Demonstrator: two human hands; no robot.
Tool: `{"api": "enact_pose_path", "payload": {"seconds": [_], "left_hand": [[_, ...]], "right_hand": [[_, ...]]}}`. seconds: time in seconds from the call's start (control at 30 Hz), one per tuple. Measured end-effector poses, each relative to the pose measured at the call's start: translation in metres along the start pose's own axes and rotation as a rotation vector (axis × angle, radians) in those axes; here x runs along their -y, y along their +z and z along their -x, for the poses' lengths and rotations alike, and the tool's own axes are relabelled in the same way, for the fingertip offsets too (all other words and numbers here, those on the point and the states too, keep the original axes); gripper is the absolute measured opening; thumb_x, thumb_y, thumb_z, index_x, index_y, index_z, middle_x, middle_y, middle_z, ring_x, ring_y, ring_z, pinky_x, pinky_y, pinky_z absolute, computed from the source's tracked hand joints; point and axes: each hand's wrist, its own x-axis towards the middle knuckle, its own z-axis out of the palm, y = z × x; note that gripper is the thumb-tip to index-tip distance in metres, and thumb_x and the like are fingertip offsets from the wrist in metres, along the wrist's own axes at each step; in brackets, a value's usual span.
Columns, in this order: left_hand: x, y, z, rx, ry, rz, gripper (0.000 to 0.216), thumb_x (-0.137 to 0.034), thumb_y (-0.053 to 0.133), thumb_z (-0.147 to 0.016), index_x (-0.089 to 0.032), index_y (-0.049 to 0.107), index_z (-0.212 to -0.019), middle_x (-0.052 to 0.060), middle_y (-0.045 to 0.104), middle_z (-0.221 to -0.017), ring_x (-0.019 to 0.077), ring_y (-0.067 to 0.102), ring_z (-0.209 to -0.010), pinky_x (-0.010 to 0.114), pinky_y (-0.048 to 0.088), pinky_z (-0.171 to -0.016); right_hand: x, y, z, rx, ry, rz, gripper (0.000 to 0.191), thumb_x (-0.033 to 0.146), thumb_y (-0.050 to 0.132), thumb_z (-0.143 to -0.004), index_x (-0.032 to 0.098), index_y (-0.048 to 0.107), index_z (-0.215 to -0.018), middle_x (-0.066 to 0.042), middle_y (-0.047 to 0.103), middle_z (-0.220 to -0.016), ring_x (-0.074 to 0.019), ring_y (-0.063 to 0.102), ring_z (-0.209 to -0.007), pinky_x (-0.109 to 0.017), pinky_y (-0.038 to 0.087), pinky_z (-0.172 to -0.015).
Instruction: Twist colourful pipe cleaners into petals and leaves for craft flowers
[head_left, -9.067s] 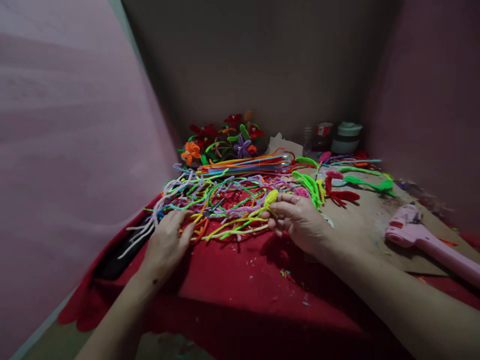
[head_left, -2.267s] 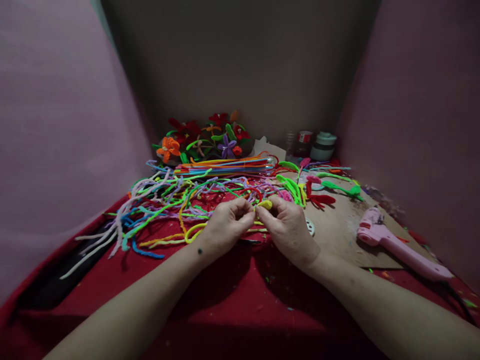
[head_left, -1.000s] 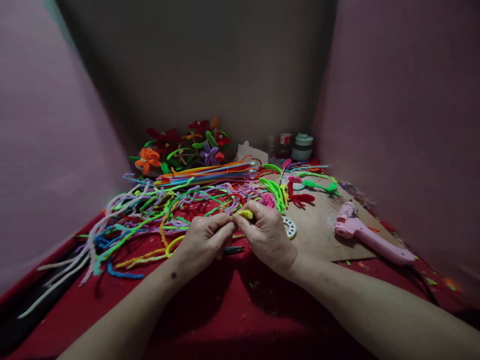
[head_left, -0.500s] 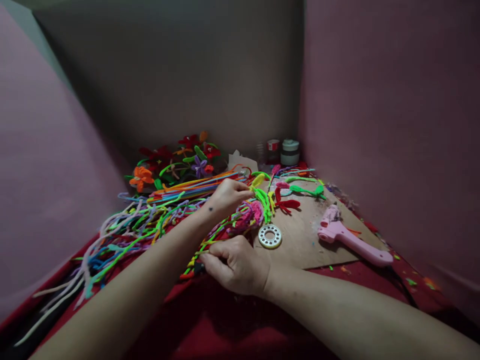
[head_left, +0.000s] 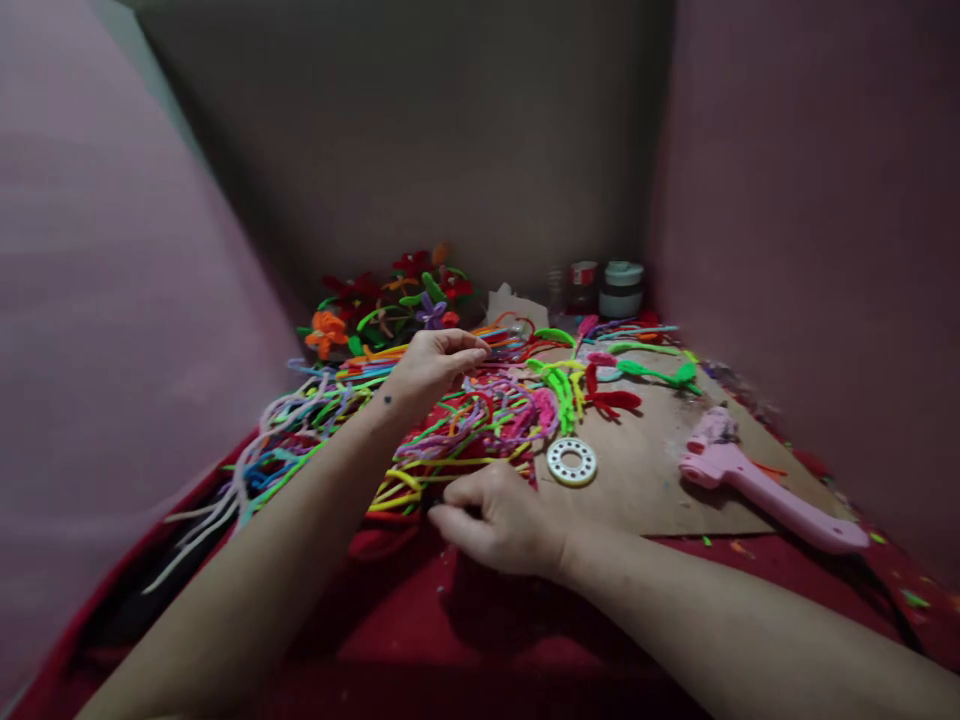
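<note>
Two hands: well apart. Left hand point(head_left: 480, 352) reaches over the straight stem bundle point(head_left: 375, 366), left of the cardboard point(head_left: 637, 455); right hand point(head_left: 439, 500) near its near-left corner, curled. Can't tell if either grips anything.
Fuzzy stems: loose pile point(head_left: 514, 405) tangled along the cardboard's left edge, partly hidden by the left forearm.
Disc: white, perforated ring point(head_left: 553, 462) flat on the cardboard, near its left edge.
Leaf pieces: green leaves point(head_left: 561, 395) at the cardboard's left edge, yellow piece point(head_left: 577, 380) just beside; red piece point(head_left: 613, 400) farther right.
Pink tool: gun-shaped tool point(head_left: 780, 498) across the cardboard's right edge, handle end past it over the red cloth point(head_left: 405, 620).
Behind cardboard: lidded container point(head_left: 622, 295), dark jar point(head_left: 583, 287), white paper point(head_left: 517, 307).
Flowers: multicoloured bunch point(head_left: 390, 305), well left of the cardboard, far side.
In the way: left forearm crossing the pile.
</note>
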Motion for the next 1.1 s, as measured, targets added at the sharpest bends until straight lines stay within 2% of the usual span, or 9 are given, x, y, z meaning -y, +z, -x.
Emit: {"api": "enact_pose_path", "payload": {"seconds": [0.1,0.17,0.23,0.33,0.43,0.57,0.73,0.9,1.1], "left_hand": [[0.01,-0.037,0.028,0.071,-0.061,-0.052,0.023,-0.031,0.063,-0.068,-0.012,0.066,-0.079,-0.002,0.053,-0.054,0.0064,0.043,-0.046,0.019,0.034,-0.045],[0.019,-0.056,0.043,0.191,-0.07,-0.118,0.02,-0.031,0.064,-0.068,-0.013,0.066,-0.076,0.001,0.057,-0.061,0.0088,0.049,-0.053,0.02,0.039,-0.052],[0.027,-0.069,0.054,0.328,-0.028,-0.203,0.017,-0.03,0.064,-0.069,-0.014,0.067,-0.073,0.003,0.06,-0.069,0.0114,0.053,-0.064,0.022,0.042,-0.062],[0.041,-0.073,0.064,0.476,0.081,-0.353,0.017,-0.03,0.062,-0.071,-0.016,0.068,-0.078,0.002,0.059,-0.075,0.0125,0.053,-0.071,0.023,0.041,-0.068],[0.053,-0.062,0.069,0.509,0.199,-0.582,0.016,-0.029,0.06,-0.074,-0.017,0.067,-0.081,0.001,0.055,-0.075,0.012,0.049,-0.071,0.022,0.038,-0.066],[0.064,-0.047,0.07,0.416,0.314,-0.681,0.019,-0.022,0.049,-0.08,-0.015,0.062,-0.067,0.001,0.051,-0.073,0.0112,0.046,-0.069,0.022,0.035,-0.063],[0.066,-0.051,0.066,0.132,0.198,-0.401,0.015,-0.025,0.05,-0.08,-0.014,0.057,-0.072,-0.003,0.05,-0.063,0.0091,0.044,-0.06,0.021,0.035,-0.058],[0.058,-0.057,0.067,-0.053,0.199,-0.104,0.013,-0.027,0.057,-0.076,-0.014,0.059,-0.075,0.0,0.055,-0.069,0.0105,0.049,-0.065,0.022,0.04,-0.063],[0.052,-0.054,0.075,-0.177,0.365,-0.045,0.007,-0.023,0.059,-0.076,-0.016,0.059,-0.076,0.0,0.055,-0.072,0.0109,0.05,-0.067,0.022,0.042,-0.064]], "right_hand": [[-0.003,-0.008,-0.005,-0.194,0.167,-0.15,0.038,0.028,0.043,-0.082,0.019,0.029,-0.049,0.005,0.025,-0.05,-0.0072,0.026,-0.047,-0.023,0.022,-0.047],[-0.008,-0.012,-0.009,-0.346,0.222,-0.17,0.04,0.034,0.043,-0.083,0.019,0.026,-0.05,0.005,0.024,-0.052,-0.0078,0.024,-0.049,-0.024,0.022,-0.048],[-0.013,-0.014,-0.012,-0.393,0.236,-0.147,0.04,0.038,0.043,-0.084,0.019,0.028,-0.051,0.005,0.025,-0.053,-0.0082,0.024,-0.05,-0.024,0.022,-0.049],[-0.018,-0.014,-0.012,-0.385,0.218,-0.089,0.039,0.04,0.042,-0.085,0.019,0.033,-0.053,0.004,0.027,-0.054,-0.0084,0.026,-0.051,-0.024,0.024,-0.05],[-0.019,-0.012,-0.01,-0.385,0.19,-0.03,0.04,0.04,0.04,-0.087,0.018,0.036,-0.054,0.005,0.029,-0.053,-0.0081,0.027,-0.049,-0.024,0.025,-0.049],[-0.015,-0.009,-0.007,-0.28,0.097,0.163,0.035,0.031,0.042,-0.087,0.017,0.041,-0.055,0.004,0.035,-0.052,-0.0077,0.033,-0.049,-0.023,0.028,-0.051],[-0.017,-0.003,-0.006,-0.111,0.039,0.423,0.022,0.018,0.045,-0.084,0.016,0.058,-0.068,-0.003,0.058,-0.07,-0.0125,0.051,-0.067,-0.025,0.037,-0.065],[-0.027,0.0,-0.007,-0.036,0.058,0.511,0.018,0.011,0.049,-0.079,0.017,0.066,-0.078,-0.005,0.065,-0.078,-0.0158,0.057,-0.076,-0.027,0.042,-0.07],[-0.029,0.002,-0.005,-0.02,0.063,0.507,0.018,0.013,0.05,-0.079,0.017,0.068,-0.079,-0.007,0.065,-0.079,-0.0167,0.057,-0.077,-0.029,0.042,-0.073]]}}
